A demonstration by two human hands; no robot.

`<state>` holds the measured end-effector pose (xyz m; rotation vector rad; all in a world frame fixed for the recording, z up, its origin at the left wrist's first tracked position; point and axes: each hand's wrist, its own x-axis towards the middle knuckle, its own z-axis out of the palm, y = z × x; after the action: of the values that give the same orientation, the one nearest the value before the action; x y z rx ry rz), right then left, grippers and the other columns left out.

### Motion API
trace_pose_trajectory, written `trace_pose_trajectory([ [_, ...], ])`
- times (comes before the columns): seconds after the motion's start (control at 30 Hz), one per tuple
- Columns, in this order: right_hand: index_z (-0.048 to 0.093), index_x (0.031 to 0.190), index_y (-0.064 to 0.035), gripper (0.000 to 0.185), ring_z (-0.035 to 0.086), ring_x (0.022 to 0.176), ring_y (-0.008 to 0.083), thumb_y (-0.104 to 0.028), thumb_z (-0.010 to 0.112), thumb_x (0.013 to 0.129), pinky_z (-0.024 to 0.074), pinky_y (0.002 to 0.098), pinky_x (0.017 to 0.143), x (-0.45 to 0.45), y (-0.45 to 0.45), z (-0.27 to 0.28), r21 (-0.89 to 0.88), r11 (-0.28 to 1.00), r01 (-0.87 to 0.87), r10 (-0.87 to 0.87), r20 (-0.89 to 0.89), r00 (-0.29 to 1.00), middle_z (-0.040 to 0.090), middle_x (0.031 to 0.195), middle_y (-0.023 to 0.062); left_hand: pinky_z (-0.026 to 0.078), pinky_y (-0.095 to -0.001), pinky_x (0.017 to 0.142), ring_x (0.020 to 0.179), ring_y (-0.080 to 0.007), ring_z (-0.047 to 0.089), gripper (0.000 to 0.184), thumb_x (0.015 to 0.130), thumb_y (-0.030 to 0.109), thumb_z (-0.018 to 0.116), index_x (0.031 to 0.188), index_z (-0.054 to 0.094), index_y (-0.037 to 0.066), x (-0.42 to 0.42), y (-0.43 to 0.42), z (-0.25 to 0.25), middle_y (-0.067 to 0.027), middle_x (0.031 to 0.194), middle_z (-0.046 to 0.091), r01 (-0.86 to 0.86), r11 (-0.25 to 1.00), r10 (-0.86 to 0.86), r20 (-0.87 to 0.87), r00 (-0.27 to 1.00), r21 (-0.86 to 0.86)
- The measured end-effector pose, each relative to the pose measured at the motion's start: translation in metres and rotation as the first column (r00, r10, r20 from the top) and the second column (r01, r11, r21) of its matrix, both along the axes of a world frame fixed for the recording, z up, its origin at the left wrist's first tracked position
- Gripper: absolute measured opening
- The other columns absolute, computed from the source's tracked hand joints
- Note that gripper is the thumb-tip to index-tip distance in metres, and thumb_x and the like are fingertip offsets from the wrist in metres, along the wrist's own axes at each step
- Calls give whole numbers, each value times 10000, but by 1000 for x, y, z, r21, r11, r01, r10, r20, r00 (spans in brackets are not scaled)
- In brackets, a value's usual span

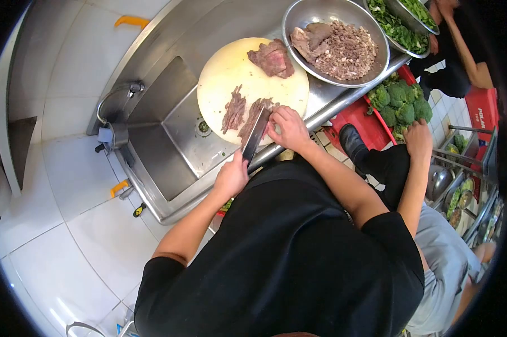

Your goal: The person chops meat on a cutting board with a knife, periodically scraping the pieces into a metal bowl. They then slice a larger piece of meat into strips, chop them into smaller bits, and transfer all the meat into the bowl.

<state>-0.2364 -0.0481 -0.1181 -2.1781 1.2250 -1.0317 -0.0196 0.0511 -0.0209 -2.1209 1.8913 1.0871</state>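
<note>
My left hand (231, 175) is closed round the handle of a kitchen knife (257, 132). Its broad blade stands over sliced meat (252, 119) on the round cutting board (214, 62). Beside the blade, my right hand (290, 129) has bent fingers on the meat's near edge; the piece under them is mostly hidden. To the left lies a small pile of meat strips (234, 109). A larger uncut piece of meat (272, 58) rests on the board's far side.
The board bridges a steel sink (169, 135) with a faucet (110, 101). Behind the board stands a metal bowl (383, 56) of chopped meat. Greens (396, 28) fill bowls at top right. A co-worker's hand (419, 139) is by broccoli (398, 101) in a red crate (343, 122).
</note>
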Motion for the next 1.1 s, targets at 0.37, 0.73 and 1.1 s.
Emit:
trace_pose_trajectory([
  [0.37,663,958,-35,190,630,992,359,-121,749,812,532,449,903,-19,-3,17,29,999,-43,40,101,994,646,1014,138,514,-647,809,849,-549,683,218,1031,189,547,1143,509,6,-30,-55,31,-334,857,699,24,985,-29,-28,999,-169],
  [0.73,685,939,-31,143,648,938,328,-90,742,823,546,431,849,-6,4,4,10,1000,-15,16,-70,997,667,974,124,520,-649,796,832,-556,685,233,1038,195,553,1154,479,6,-23,-19,10,-355,850,692,54,997,-52,32,998,-47],
  [1.1,691,958,-45,113,654,990,331,-87,707,855,539,425,887,-16,9,8,-13,999,-35,35,-5,999,673,1002,123,521,-652,776,828,-548,687,284,1044,213,546,1251,484,28,-10,-5,-2,-353,847,689,52,996,-50,34,998,-71],
])
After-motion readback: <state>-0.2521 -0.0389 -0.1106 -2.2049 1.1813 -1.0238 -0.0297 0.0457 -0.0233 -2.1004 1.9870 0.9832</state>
